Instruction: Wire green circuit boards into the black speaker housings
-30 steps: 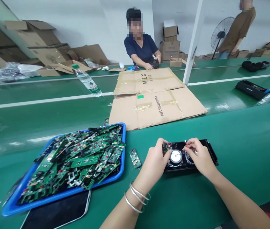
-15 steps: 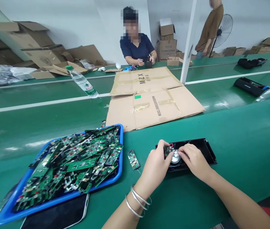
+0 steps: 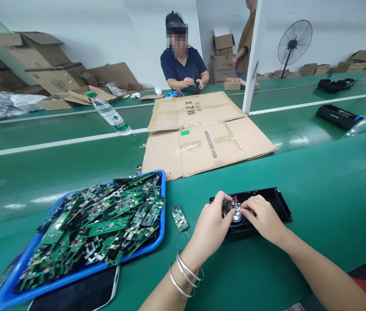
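A black plastic speaker housing (image 3: 272, 200) lies in front of me, with a round silver-backed speaker (image 3: 235, 219) inside it. My left hand (image 3: 213, 218) pinches a small circuit board (image 3: 226, 207) above the speaker's left side. Red wire (image 3: 235, 200) loops beside that board. My right hand (image 3: 260, 216) has thumb and forefinger pressed together over the speaker, close to the left fingertips; whatever sits between them is too small to make out. Left of my hands, another small circuit board (image 3: 180, 218) lies alone on the green table.
A blue tray (image 3: 162, 216) heaped with circuit boards stands at left, partly over a phone (image 3: 79, 289). Flattened cardboard (image 3: 202, 147) lies ahead. Beyond are a water bottle (image 3: 110, 114), a white post (image 3: 252, 65), a black device (image 3: 338, 117) and a seated co-worker (image 3: 183, 65).
Both my hands stay at the speaker, with only slight finger movement. The standing person in the background has moved left, behind the post. The view has shifted slightly.
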`<state>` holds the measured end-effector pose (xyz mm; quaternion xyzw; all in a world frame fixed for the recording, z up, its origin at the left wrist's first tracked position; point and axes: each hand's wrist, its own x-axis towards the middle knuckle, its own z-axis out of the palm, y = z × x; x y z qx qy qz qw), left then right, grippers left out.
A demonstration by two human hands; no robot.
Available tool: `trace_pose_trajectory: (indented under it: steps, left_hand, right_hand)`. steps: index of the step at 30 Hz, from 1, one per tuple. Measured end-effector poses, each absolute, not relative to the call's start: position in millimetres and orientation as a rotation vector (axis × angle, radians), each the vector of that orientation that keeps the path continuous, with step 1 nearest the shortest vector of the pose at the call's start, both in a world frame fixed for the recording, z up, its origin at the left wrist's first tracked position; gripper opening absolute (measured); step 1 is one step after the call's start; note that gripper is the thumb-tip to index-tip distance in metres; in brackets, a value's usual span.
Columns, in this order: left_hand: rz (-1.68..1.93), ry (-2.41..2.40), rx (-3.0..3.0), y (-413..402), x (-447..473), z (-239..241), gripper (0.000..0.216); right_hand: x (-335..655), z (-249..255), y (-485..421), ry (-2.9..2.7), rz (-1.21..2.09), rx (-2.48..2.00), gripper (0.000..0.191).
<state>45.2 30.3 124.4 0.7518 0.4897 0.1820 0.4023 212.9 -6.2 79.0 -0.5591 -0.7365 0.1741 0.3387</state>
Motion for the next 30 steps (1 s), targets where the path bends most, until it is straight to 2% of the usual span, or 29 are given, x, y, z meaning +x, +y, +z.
trace_pose_trajectory:
  steps: [14,17,21,23,27,30]
  left_hand:
    - [0.425,1.095,1.89,37,44,127,0.012]
    - [0.412,1.094,1.855,39,42,126,0.012]
    - [0.411,1.083,1.741,44,37,124,0.012]
    - [0.403,1.098,1.718,46,34,123,0.015]
    - [0.388,1.102,1.748,48,31,125,0.023]
    - [0.423,1.188,1.831,50,31,126,0.032]
  right_hand:
    - [207,71,-6,-1.91,0.229,-1.41,0.037]
    - [208,74,-5,-1.882,0.347,-1.497,0.041]
    - [220,83,-5,-1.689,0.659,-1.576,0.033]
    - [230,86,-4,-1.533,0.631,-1.575,0.033]
    - [246,88,-2,-1.625,0.409,-1.515,0.046]
    - [248,88,-3,-2.093,0.385,-1.463,0.078]
